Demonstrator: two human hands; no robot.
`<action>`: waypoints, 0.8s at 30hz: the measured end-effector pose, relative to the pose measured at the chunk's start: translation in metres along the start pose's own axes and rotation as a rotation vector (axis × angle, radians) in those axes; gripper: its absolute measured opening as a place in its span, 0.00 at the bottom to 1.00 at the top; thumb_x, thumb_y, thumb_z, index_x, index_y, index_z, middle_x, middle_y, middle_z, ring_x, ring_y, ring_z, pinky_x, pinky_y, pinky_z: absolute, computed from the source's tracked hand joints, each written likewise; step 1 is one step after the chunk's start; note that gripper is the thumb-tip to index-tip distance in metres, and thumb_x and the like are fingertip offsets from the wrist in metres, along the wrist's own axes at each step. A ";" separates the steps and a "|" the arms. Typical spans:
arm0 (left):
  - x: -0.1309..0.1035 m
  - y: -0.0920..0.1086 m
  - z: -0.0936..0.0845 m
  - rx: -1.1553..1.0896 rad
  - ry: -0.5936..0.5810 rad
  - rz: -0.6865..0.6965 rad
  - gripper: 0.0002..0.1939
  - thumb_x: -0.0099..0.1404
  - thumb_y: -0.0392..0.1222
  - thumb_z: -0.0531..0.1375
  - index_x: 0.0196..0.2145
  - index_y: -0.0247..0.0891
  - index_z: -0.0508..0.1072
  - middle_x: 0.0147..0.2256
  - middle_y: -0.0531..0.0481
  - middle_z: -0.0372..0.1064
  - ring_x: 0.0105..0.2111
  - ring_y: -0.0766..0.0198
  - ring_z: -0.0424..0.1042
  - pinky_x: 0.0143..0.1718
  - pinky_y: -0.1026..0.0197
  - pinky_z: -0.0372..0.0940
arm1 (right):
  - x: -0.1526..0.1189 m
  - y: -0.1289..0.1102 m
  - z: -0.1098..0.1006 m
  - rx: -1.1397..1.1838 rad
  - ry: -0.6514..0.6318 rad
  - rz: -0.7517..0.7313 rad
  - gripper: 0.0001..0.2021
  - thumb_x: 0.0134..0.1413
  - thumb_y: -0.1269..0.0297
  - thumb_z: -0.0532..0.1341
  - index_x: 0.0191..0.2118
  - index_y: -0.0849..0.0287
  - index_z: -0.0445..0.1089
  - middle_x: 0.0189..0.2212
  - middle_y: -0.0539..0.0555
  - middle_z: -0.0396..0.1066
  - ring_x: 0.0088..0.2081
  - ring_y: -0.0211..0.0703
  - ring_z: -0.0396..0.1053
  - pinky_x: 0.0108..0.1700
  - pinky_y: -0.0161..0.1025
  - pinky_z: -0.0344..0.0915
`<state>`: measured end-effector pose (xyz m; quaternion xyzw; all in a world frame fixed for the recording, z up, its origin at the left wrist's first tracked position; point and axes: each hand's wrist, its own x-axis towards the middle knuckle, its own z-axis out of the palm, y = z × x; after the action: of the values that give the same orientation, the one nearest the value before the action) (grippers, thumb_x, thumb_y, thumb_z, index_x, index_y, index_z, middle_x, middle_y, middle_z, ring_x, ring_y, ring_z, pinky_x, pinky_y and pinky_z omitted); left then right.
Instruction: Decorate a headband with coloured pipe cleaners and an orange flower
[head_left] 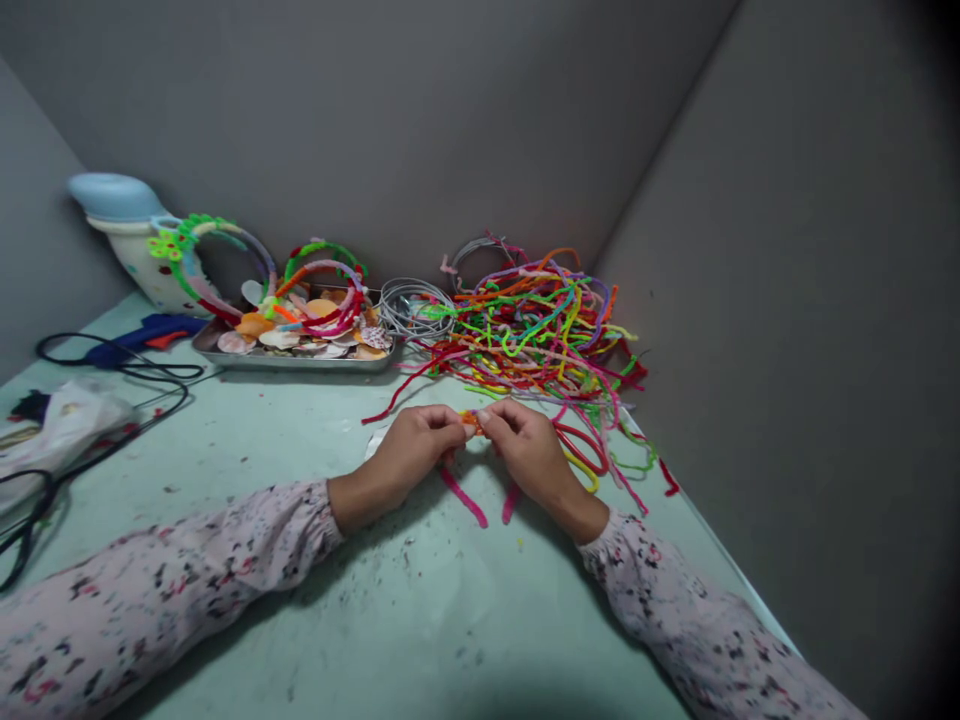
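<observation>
In the head view, the left hand (418, 447) and the right hand (529, 450) met near the middle of the desk (420, 620), thumbs and fingertips pinched closed on a small orange piece of craft wire (472, 421) between them, held above the surface. Two pink fuzzy ends (466, 500) pointed down and toward the person below the hands, one beside each; where they joined was hidden. Just beyond the right hand lay a big tangled pile of coloured pipe cleaners (540, 325), with red and yellow loops (589, 450) beside that hand. A coil of grey wire (415, 308) sat between the pile and a metal tray (300, 362) of shells. Two colourful hoops (319, 265) stood at the tray. Farther left were a white container with a blue lid (142, 240), a dark blue tool (139, 340), a black cable (161, 372) and a plastic bag (75, 425).
</observation>
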<state>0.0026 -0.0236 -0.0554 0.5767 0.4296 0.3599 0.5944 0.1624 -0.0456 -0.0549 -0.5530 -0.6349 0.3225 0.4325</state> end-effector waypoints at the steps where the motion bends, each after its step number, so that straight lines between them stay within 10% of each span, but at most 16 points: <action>1: 0.000 0.000 0.000 -0.002 -0.004 -0.002 0.09 0.56 0.41 0.60 0.21 0.36 0.68 0.18 0.57 0.60 0.19 0.71 0.56 0.20 0.66 0.48 | 0.000 0.000 -0.001 0.009 -0.009 -0.001 0.10 0.57 0.59 0.57 0.30 0.59 0.68 0.22 0.47 0.65 0.25 0.36 0.60 0.29 0.34 0.57; 8: -0.003 0.000 0.000 0.032 0.002 0.019 0.10 0.57 0.42 0.60 0.21 0.36 0.67 0.18 0.57 0.59 0.19 0.71 0.55 0.21 0.66 0.48 | -0.004 -0.006 0.001 -0.153 0.084 -0.128 0.10 0.57 0.61 0.57 0.27 0.58 0.66 0.24 0.48 0.65 0.27 0.37 0.60 0.30 0.35 0.55; 24: 0.002 0.001 -0.005 -0.121 -0.134 -0.040 0.08 0.58 0.43 0.61 0.28 0.35 0.73 0.24 0.51 0.67 0.22 0.69 0.62 0.23 0.65 0.54 | 0.003 -0.003 -0.006 0.165 -0.053 0.123 0.10 0.56 0.58 0.57 0.32 0.59 0.68 0.19 0.46 0.63 0.21 0.35 0.58 0.24 0.33 0.55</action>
<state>-0.0010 -0.0202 -0.0541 0.5541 0.3775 0.3337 0.6626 0.1667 -0.0432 -0.0494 -0.5447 -0.5822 0.4141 0.4391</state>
